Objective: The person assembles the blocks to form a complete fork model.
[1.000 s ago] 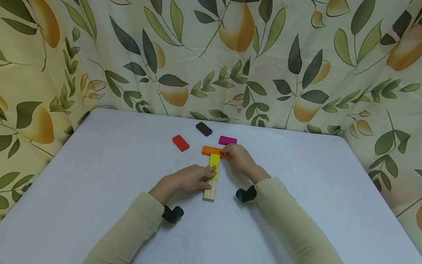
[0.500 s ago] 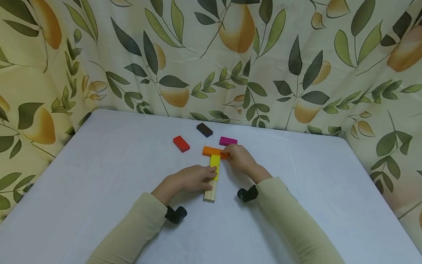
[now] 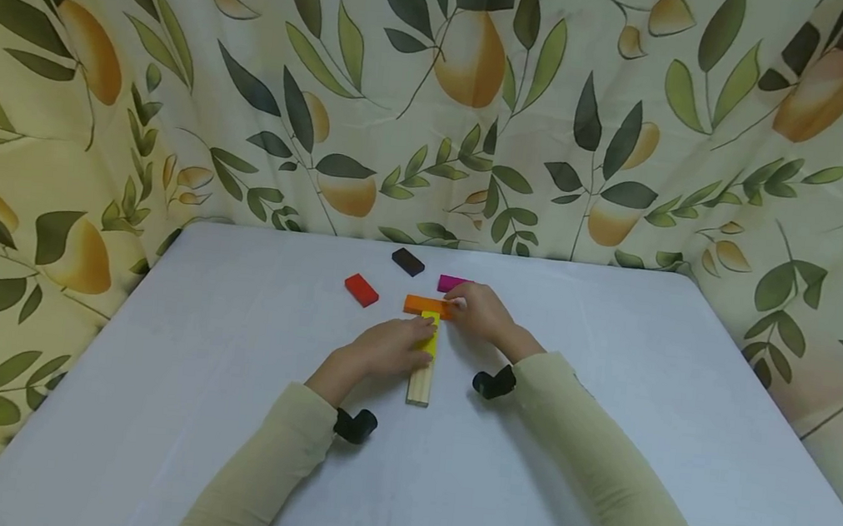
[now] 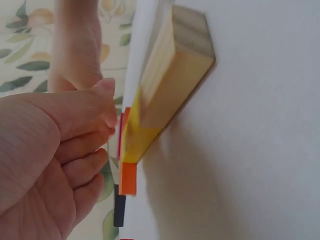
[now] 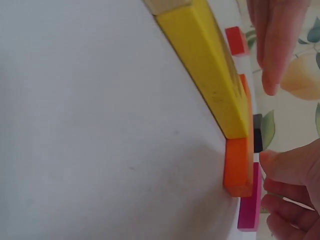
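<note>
Contact appears to have eased: the left hand [image 3: 387, 345] has shifted toward the far edge of the bench [image 3: 120, 354], relaxed and holding nothing, over the yellow rectangular wooden block [image 5: 207, 70]; the right hand [image 3: 485, 312] (loosely curled, gripping nothing) hangs just clear of the orange rectangular wooden block [image 5: 237, 167]. With the pale unpainted wooden block [image 3: 419, 390] toward the near edge, these form a T, seemingly aligned unaided.
</note>
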Available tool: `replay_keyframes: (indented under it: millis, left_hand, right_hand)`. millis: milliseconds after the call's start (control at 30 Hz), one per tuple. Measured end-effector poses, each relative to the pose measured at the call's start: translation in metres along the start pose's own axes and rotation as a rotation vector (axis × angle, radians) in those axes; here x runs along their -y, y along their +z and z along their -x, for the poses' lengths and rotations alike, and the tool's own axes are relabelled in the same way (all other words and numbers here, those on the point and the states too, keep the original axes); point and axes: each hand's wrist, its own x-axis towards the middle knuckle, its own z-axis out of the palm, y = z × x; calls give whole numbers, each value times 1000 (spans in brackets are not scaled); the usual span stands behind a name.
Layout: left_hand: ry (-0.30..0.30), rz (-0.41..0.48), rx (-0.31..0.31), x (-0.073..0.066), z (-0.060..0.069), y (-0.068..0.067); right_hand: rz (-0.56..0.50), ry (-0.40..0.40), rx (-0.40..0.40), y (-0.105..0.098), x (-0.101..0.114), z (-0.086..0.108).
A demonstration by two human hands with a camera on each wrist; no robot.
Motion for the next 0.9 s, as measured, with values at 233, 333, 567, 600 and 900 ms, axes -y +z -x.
replay_keyframes:
  millis: [233,333,567,600,900]
  left_hand:
    - [-47,18,0,2,-7,-1]
    - [-51,26,-2,3,-11,-3]
    - [-53,26,-16,6,-22,-7]
    - [-53,21,-12,6,-24,-7]
    - [-69,-50,45,6,-35,-3]
  right_hand:
    - [-15,91,-11,-4,0,-6]
    - [-24,104,-20,-5,-1,-11]
    - [-5,107,-43,-8,-3,-24]
    - [-3,112,-40,-8,-2,-26]
    - [61,127,-9,-8,-3,-29]
